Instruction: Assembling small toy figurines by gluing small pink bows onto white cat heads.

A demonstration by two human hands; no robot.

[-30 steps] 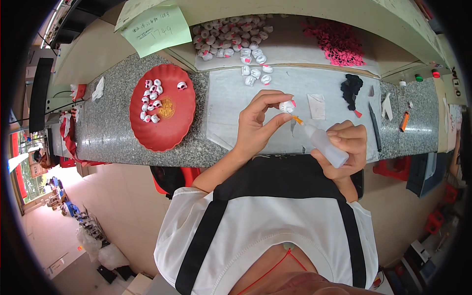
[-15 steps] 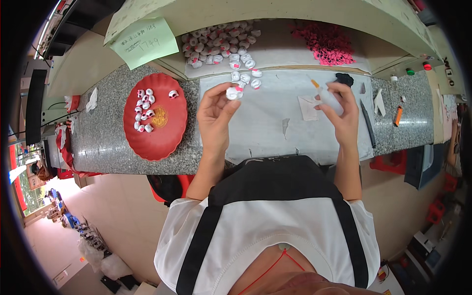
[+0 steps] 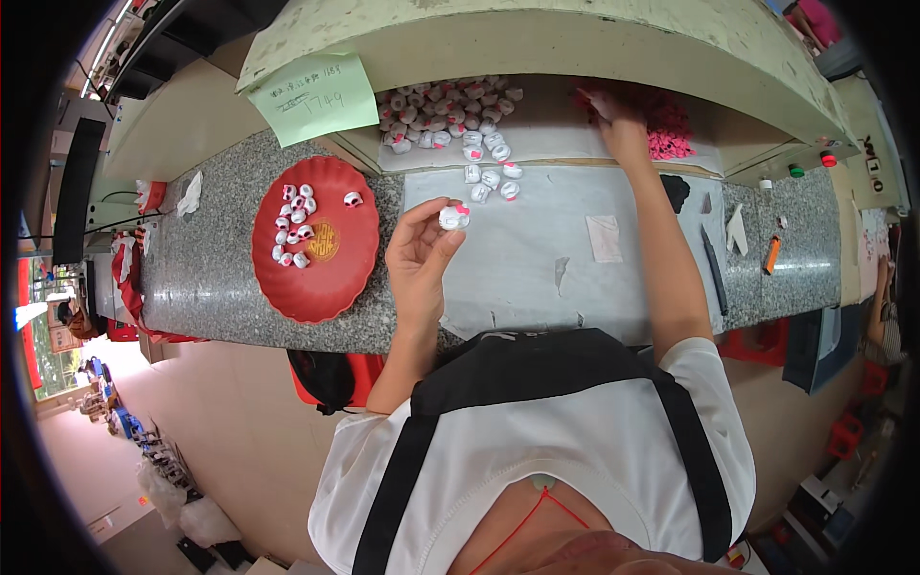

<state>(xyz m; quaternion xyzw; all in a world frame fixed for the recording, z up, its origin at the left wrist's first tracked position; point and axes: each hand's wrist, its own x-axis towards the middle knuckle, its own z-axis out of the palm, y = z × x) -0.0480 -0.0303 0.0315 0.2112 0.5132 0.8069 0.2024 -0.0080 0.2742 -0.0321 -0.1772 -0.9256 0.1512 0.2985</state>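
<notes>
My left hand [image 3: 420, 251] pinches a small rounded white piece [image 3: 451, 219] with a pink part on its edge, held up over the white work sheet. Forward under the shelf, my right hand [image 3: 616, 113] reaches to the left side of a heap of small pink pieces [image 3: 673, 142]. Its fingers are blurred and shaded there, so whether they grip anything does not show. A pile of similar white pieces [image 3: 436, 115] lies under the shelf on the left, and several loose white pieces [image 3: 491, 179] trail from it toward me.
On the left a red scalloped tray [image 3: 331, 287] holds several white-and-pink pieces. A paper square [image 3: 604, 238], a dark pen-like tool [image 3: 715, 268], a black cloth-like bundle [image 3: 676, 192] and an orange tool [image 3: 771, 255] lie to the right. The overhanging shelf edge [image 3: 556, 48] bounds the reach.
My right hand has moved forward from above the sheet to the pink heap. The needle-tipped bottle it held is no longer visible. My left hand still holds its white piece.
</notes>
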